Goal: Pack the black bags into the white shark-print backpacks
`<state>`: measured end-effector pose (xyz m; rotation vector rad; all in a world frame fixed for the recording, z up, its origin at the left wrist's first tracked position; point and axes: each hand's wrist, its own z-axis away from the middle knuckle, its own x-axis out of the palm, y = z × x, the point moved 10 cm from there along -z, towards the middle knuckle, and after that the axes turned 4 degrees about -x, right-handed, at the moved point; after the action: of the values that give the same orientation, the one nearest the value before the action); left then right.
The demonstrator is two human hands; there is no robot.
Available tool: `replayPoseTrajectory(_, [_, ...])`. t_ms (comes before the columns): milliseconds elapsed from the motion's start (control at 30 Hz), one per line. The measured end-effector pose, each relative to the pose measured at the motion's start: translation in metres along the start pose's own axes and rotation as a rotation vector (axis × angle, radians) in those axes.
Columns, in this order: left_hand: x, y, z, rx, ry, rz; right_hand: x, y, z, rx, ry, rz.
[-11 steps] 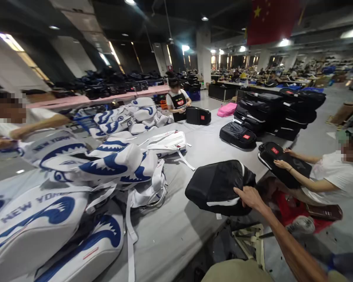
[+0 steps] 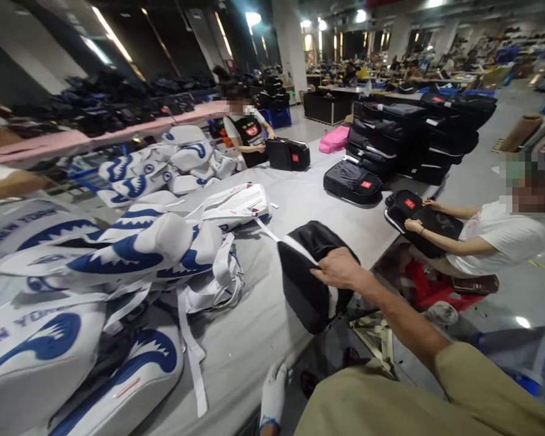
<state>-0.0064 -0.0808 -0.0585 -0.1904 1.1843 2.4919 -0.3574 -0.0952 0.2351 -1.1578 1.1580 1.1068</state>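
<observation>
- Black fabric fills the middle of the view: a black backpack (image 2: 311, 275) stands tilted on the near edge of the grey table (image 2: 300, 212), part of it hanging past the edge, probably because it is being handled rather than resting.
- The right hand (image 2: 340, 270) grips the backpack's upper edge, fingers clenched over the rim beside a white strap (image 2: 295, 245) (the thumb side is hidden).
- The left hand (image 2: 274, 387), in a white glove, sits at 6 o'clock below the table edge, touching nothing I can make out; whether its fingers are curled I cannot tell.
- At 9 o'clock from the backpack lies a heap of white-and-blue bags (image 2: 131, 254), straps trailing loose.
- At 2 o'clock a seated co-worker's hands (image 2: 413, 225) rest on another black bag (image 2: 429, 227).
- At 12 o'clock more black bags (image 2: 352, 181) lie flat, with taller stacks behind.
</observation>
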Motion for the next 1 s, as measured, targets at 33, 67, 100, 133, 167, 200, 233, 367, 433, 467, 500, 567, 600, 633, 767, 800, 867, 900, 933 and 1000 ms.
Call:
replayPoseTrajectory(33, [0.002, 0.01, 0.0, 0.029, 0.004, 0.005, 0.001, -0.01, -0.006, -0.039, 0.03, -0.023])
replayPoseTrajectory(67, [0.002, 0.026, 0.001, 0.078, 0.031, 0.015, 0.002, -0.021, -0.011, -0.076, 0.065, -0.048])
replayPoseTrajectory(100, [-0.002, 0.047, 0.004, 0.146, 0.08, 0.02, 0.004, -0.034, -0.015, -0.113, 0.105, -0.071])
replayPoseTrajectory(133, [-0.009, 0.072, 0.01, 0.226, 0.148, 0.015, 0.006, -0.047, -0.017, -0.156, 0.145, -0.088])
replayPoseTrajectory(167, [-0.017, 0.098, 0.019, 0.309, 0.227, -0.012, 0.009, -0.061, -0.018, -0.209, 0.183, -0.098])
replayPoseTrajectory(200, [-0.025, 0.127, 0.03, 0.4, 0.301, -0.068, 0.012, -0.076, -0.017, -0.272, 0.215, -0.105])
replayPoseTrajectory(233, [-0.031, 0.156, 0.044, 0.506, 0.375, -0.141, 0.016, -0.09, -0.013, -0.34, 0.238, -0.11])
replayPoseTrajectory(367, [-0.012, 0.251, 0.102, 1.132, 0.418, -0.497, 0.014, -0.114, 0.007, -0.508, 0.291, -0.191])
replayPoseTrajectory(433, [0.01, 0.266, 0.111, 1.317, 0.353, -0.587, -0.003, -0.102, 0.016, -0.481, 0.341, -0.288])
replayPoseTrajectory(467, [0.018, 0.268, 0.111, 1.356, 0.344, -0.6, -0.014, -0.091, 0.018, -0.44, 0.384, -0.343])
replayPoseTrajectory(500, [0.024, 0.27, 0.109, 1.383, 0.355, -0.595, -0.025, -0.078, 0.019, -0.375, 0.436, -0.393])
replayPoseTrajectory(567, [0.034, 0.27, 0.109, 1.438, 0.391, -0.567, -0.04, -0.048, 0.017, -0.167, 0.523, -0.449])
replayPoseTrajectory(600, [0.038, 0.269, 0.11, 1.467, 0.401, -0.555, -0.04, -0.034, 0.014, -0.04, 0.531, -0.453])
replayPoseTrajectory(633, [0.041, 0.268, 0.112, 1.494, 0.403, -0.548, -0.036, -0.023, 0.009, 0.079, 0.496, -0.454])
replayPoseTrajectory(767, [0.038, 0.267, 0.118, 1.547, 0.425, -0.546, 0.005, -0.013, -0.012, 0.312, 0.149, -0.473])
replayPoseTrajectory(800, [0.035, 0.266, 0.119, 1.556, 0.435, -0.556, 0.01, -0.015, -0.015, 0.321, 0.101, -0.465])
replayPoseTrajectory(867, [0.029, 0.265, 0.119, 1.562, 0.438, -0.59, 0.012, -0.016, -0.017, 0.331, 0.085, -0.424])
replayPoseTrajectory(900, [0.027, 0.264, 0.118, 1.561, 0.432, -0.606, 0.012, -0.016, -0.018, 0.334, 0.095, -0.405])
replayPoseTrajectory(933, [0.025, 0.263, 0.118, 1.562, 0.424, -0.617, 0.011, -0.015, -0.019, 0.335, 0.107, -0.392])
replayPoseTrajectory(1000, [0.024, 0.262, 0.119, 1.577, 0.4, -0.616, 0.009, -0.014, -0.02, 0.33, 0.123, -0.377])
